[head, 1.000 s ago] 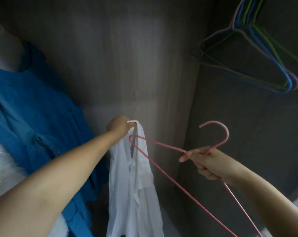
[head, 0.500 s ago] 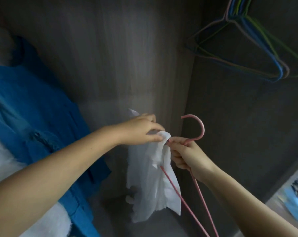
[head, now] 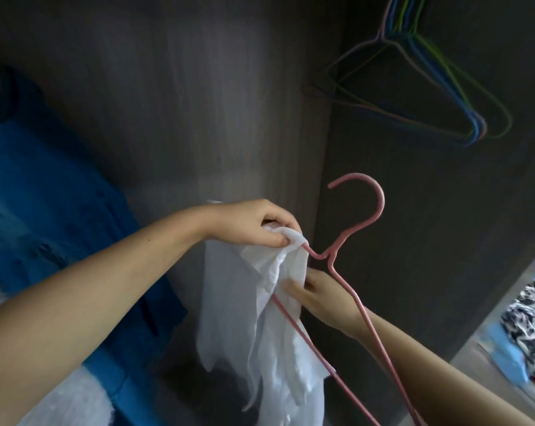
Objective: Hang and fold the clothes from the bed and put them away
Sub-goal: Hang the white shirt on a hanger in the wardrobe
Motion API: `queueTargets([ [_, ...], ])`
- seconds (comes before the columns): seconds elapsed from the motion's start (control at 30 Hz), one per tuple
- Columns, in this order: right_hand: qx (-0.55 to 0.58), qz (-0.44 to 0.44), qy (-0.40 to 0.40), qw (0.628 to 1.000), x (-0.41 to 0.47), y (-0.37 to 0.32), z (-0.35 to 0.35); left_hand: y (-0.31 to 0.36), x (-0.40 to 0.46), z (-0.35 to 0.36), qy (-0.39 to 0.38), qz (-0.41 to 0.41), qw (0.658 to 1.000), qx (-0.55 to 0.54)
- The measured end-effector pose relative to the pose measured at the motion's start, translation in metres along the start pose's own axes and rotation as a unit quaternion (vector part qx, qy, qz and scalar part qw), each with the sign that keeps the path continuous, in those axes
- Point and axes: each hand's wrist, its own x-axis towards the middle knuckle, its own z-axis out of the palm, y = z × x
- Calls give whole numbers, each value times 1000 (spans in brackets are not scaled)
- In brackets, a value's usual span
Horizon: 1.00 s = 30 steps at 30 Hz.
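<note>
A: Here, which way does the pink hanger (head: 350, 238) point?

B: Hook up, opening to the left of view. Long axis runs diagonally, from the hook at centre-right down to the lower right; both wire arms leave frame at the bottom edge.

A: And the white garment (head: 269, 327)?

B: Hangs mid-air inside the wardrobe, centre-low, long axis approx. vertical. Top edge bunched over the hanger's left shoulder, just left of the neck. Lower hem loose and ragged-looking; bottom part cut off by the frame.

A: Grip state?

B: Left hand (head: 253, 224): fingers closed, pinching the bunched top of the fabric at the wire. Right hand (head: 318, 295): below the neck, thumb and fingers pressed on the fabric w/ the hanger's left arm; the right arm of the wire crosses over the wrist. Whether it clamps the wire itself: cannot tell.

A: Edges, free room?

B: Wardrobe back panel (head: 198, 103) behind, side wall (head: 413, 241) just right of the hanger. Open space above the hook, up to a bunch of empty hangers (head: 438, 87) (blue, green, pale pink) hanging top right. Left is tighter: a blue garment (head: 60, 210) hangs near the left forearm, w/ white fabric (head: 72, 401) below it.

A: Containers?

B: The wardrobe holds the blue garment and the spare hangers. Outside its edge, lower right, patterned black-white cloth (head: 533, 327) and a pale blue item (head: 505, 355) lie on a surface; blurred.
</note>
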Motion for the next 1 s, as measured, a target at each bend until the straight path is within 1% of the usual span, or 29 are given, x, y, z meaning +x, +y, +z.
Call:
queueTargets([
  [0.07,-26,31,77,996,7,4,1,-1,-2,0,9,-5,1000,-12],
  [0.1,-39,49,96,993,9,9,-1,-2,-5,-2,17,-8,1000,-23],
  [0.13,-69,66,96,991,10,17,-4,-4,-9,-3,28,-11,999,-38],
  [0.17,-106,83,75,988,11,25,-6,-6,-12,-5,42,-12,998,-55],
  [0.2,-146,103,37,983,10,32,-8,-8,-16,-8,58,-11,996,-74],
  [0.27,-231,140,-34,962,8,53,-6,-13,-24,-12,88,-7,989,-122],
  [0.3,-257,146,-31,955,7,63,-6,-16,-27,-13,95,-7,984,-149],
  [0.33,-260,149,-4,954,6,71,-8,-19,-31,-14,96,-10,981,-171],
  [0.4,-192,154,109,963,3,81,-21,-28,-37,-14,93,-29,978,-186],
  [0.43,-149,157,172,961,2,83,-30,-34,-39,-12,91,-46,979,-174],
  [0.47,-123,154,218,956,2,83,-41,-40,-39,-10,89,-64,983,-149],
  [0.5,-132,142,240,951,2,84,-53,-46,-39,-6,90,-79,986,-119],
  [0.53,-155,123,243,950,2,84,-63,-51,-38,-3,95,-90,987,-93],
  [0.6,-163,83,212,960,1,79,-82,-60,-35,1,120,-99,986,-61],
  [0.67,-126,60,140,980,0,72,-97,-68,-33,-1,162,-111,980,-24],
  [0.73,-163,58,65,983,-4,66,-110,-74,-32,-5,186,-129,974,16],
  [0.8,-232,61,36,970,-4,61,-121,-75,-30,-5,192,-135,971,47],
  [0.83,-295,68,31,953,-4,60,-124,-74,-28,-5,195,-137,969,62],
  [0.9,-432,84,36,897,1,58,-126,-71,-24,-2,206,-150,963,87],
  [0.93,-467,89,54,878,4,56,-126,-71,-23,0,214,-156,959,96],
  [0.97,-466,92,80,876,6,53,-124,-71,-21,2,228,-162,954,106],
  [1.0,-437,97,105,888,8,48,-121,-71,-20,4,246,-166,948,117],
])
